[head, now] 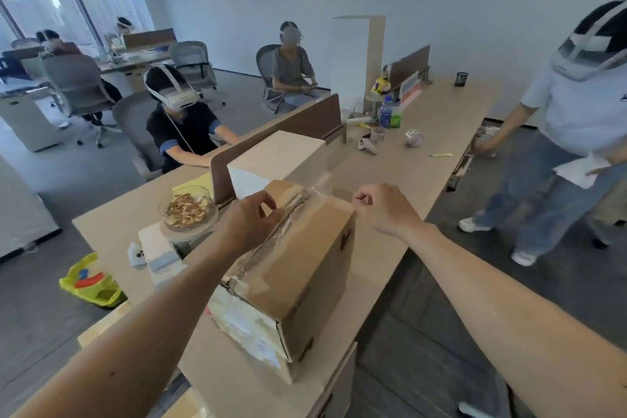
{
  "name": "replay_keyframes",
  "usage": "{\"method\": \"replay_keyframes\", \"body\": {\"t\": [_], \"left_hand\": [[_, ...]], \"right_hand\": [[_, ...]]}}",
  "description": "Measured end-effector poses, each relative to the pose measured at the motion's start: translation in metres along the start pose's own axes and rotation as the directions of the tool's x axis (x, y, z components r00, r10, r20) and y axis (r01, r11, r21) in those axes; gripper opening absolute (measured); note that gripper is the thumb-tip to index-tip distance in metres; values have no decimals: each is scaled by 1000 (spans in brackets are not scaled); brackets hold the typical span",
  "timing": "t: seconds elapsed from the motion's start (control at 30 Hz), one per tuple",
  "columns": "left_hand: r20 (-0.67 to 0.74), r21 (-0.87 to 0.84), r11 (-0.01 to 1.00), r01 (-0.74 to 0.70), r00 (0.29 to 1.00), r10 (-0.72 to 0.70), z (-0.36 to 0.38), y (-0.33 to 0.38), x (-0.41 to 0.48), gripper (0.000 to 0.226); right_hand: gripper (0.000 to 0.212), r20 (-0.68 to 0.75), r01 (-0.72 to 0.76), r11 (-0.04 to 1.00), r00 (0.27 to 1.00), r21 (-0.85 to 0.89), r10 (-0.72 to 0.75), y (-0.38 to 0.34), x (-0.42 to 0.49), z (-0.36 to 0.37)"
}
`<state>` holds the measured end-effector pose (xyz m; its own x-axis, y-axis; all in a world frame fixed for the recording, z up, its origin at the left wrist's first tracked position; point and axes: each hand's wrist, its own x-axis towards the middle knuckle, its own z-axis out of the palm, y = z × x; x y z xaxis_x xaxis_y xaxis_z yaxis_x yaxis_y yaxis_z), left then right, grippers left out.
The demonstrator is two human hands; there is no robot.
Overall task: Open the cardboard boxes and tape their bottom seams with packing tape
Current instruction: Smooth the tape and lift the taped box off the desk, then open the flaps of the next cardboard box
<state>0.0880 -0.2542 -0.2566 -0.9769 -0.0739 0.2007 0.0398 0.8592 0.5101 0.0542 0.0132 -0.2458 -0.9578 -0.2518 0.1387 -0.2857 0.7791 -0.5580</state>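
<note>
Head view: cardboard box (298, 268) lengthwise away, packing tape (294, 210) along seam

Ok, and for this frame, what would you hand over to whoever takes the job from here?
Left hand: fingers pinch the packing tape on the cardboard box seam.
Right hand: fingers curled at the box's far corner, seemingly pinching the tape's loose end.
Box lies on the table.
Done: seam taped along its length.
To do: probably free the tape, press it down.

No text can be read: the pale labels (244, 326) on the brown cardboard box's (305, 268) near end are blurred.
</note>
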Motion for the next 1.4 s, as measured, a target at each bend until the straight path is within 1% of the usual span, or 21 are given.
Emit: {"method": "replay_keyframes", "body": {"t": [0.13,0.27,0.33,0.4,0.53,0.63,0.73,0.83,0.9,0.97,1.07,1.1,1.17,1.27,1.4], "left_hand": [[-47,42,992,119,992,-117,9,-4,-8,21],[-104,99,962,256,964,-246,8,-20,-18,29],[-118,149,927,344,937,-329,7,-28,-23,39],[-125,166,883,439,898,-422,8,-34,-29,55],[-74,117,801,587,809,-583,18,-44,-41,89],[-28,46,755,654,757,-653,27,-48,-42,102],[-27,51,737,673,739,-673,31,-47,-33,105],[-16,98,762,641,766,-642,35,-51,-26,102],[-20,58,746,663,748,-663,36,-55,-21,113],[-18,31,732,681,733,-680,37,-56,-19,123],[-22,28,733,679,734,-679,38,-56,-11,128],[-23,26,725,688,726,-688,38,-54,-9,124],[-40,19,716,698,716,-697,41,-53,-7,117],[-64,8,711,703,710,-701,43,-50,-3,120],[-94,14,714,700,711,-696,50,-31,9,118]], "right_hand": [[22,101,37,999,994,7,-38,29,17,-7],[21,153,57,998,986,28,-60,42,38,-4],[21,173,69,997,982,20,-72,45,51,1],[20,193,89,996,977,27,-93,43,63,7],[25,225,147,989,963,23,-148,38,84,25],[33,274,175,985,947,-9,-165,36,106,38],[47,333,212,977,924,-30,-190,35,134,49],[62,428,233,972,883,-40,-194,31,162,63],[73,493,211,977,852,-20,-174,28,180,74],[81,576,180,984,803,5,-150,27,192,89],[87,649,180,983,745,30,-156,25,204,109],[88,661,197,980,732,26,-165,25,205,113],[90,655,249,968,729,16,-199,29,209,120],[92,621,298,954,744,23,-248,38,217,123],[91,598,307,949,748,72,-288,57,225,110]]}}
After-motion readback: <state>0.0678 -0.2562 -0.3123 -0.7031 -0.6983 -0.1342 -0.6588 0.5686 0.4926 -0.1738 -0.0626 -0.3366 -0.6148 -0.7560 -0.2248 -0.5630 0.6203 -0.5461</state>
